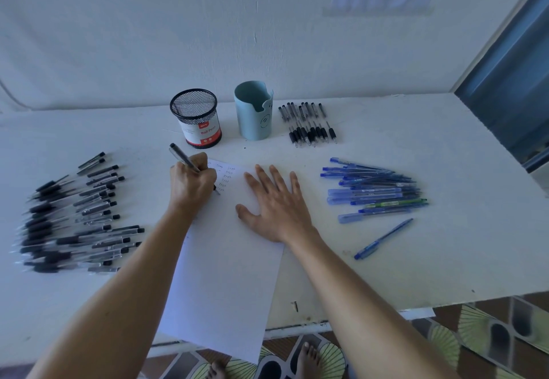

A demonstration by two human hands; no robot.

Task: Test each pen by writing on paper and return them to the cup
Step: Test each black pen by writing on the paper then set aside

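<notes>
Your left hand (191, 184) grips a black pen (184, 158), hiding its tip on the paper (225, 274). Your right hand (274, 205) lies open, flat. The words are blurry.

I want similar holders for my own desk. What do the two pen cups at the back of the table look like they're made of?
Black cup: apparently metal wire mesh, since the label inside shows through the grid; dark rim.
Light blue cup: likely matte plastic or silicone, with an opaque smooth wall and a moulded notch in its rim.

The left hand (193, 184) is curled in a writing grip, its fingers (208, 175) pinched; the right hand (274, 205) lies flat, fingers spread.
</notes>
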